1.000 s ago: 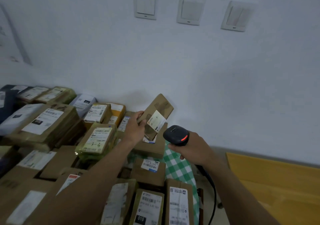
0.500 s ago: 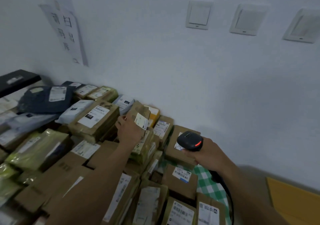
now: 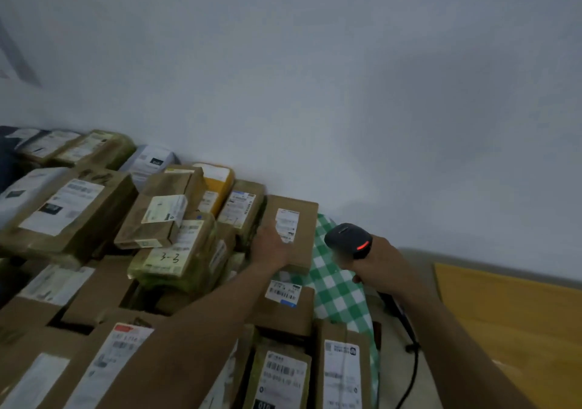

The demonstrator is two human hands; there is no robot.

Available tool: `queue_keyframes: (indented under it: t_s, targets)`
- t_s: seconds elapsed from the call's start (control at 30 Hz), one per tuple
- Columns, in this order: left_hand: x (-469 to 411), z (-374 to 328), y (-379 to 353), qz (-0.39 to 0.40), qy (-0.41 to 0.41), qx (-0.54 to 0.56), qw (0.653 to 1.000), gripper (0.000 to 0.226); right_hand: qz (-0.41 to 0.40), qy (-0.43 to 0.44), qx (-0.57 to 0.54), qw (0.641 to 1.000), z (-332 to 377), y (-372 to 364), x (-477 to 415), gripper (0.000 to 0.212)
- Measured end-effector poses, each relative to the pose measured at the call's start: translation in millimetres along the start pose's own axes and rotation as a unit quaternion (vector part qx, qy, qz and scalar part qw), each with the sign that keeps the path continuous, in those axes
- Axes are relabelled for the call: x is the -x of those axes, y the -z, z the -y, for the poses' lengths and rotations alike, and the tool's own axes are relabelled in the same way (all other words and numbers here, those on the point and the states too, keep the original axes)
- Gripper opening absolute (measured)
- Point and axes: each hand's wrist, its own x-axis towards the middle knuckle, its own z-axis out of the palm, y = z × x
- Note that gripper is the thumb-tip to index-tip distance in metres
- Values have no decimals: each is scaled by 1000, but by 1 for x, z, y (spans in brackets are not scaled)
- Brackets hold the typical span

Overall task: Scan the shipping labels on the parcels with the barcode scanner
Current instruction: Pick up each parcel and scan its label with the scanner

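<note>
My right hand (image 3: 382, 267) grips a black barcode scanner (image 3: 346, 238) with a red light on its side. The scanner's head points left toward a flat brown parcel (image 3: 300, 216) with a white shipping label (image 3: 287, 227). That parcel lies on a green checked cloth (image 3: 333, 286) by the wall. My left hand (image 3: 272, 248) lies on the parcel's near left corner, fingers reaching onto its top beside the label. A small brown parcel with a pale label (image 3: 157, 219) rests on top of the pile to the left.
Several labelled brown and green-wrapped parcels (image 3: 176, 260) crowd the surface from the left edge to the cloth. The white wall (image 3: 346, 109) stands close behind them. The scanner's black cable (image 3: 412, 355) hangs down on the right, next to a yellow wooden surface (image 3: 510, 323).
My left hand has let go of the small parcel, which now lies on the pile. The hand has moved right onto the flat brown parcel. The scanner stayed in my right hand.
</note>
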Motion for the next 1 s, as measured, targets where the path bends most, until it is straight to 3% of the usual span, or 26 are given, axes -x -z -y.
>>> queue_keyframes:
  t_s: [0.13, 0.3, 0.43, 0.53, 0.7, 0.83, 1.0]
  targets:
    - [5, -3, -12, 8, 76, 35, 996, 95, 9, -29, -16, 999, -31, -4, -28, 25]
    - [-22, 6, -26, 14, 93, 49, 994, 95, 19, -58, -34, 998, -61, -19, -67, 27]
    - [-39, 13, -29, 49, 122, -6, 991, 135, 21, -80, -42, 996, -77, -35, -94, 26]
    - [-51, 21, -40, 63, 124, -11, 990, 149, 36, -85, -42, 995, -85, -47, -109, 28]
    - [-54, 20, -54, 139, 124, 42, 982, 119, 69, -106, -91, 988, -106, -63, -124, 29]
    - [-55, 12, -53, 239, 105, 90, 961, 117, 79, -112, -109, 984, -117, -64, -126, 40]
    - [-51, 0, -44, 282, 97, 147, 943, 113, 33, -130, -155, 979, -122, -54, -115, 53]
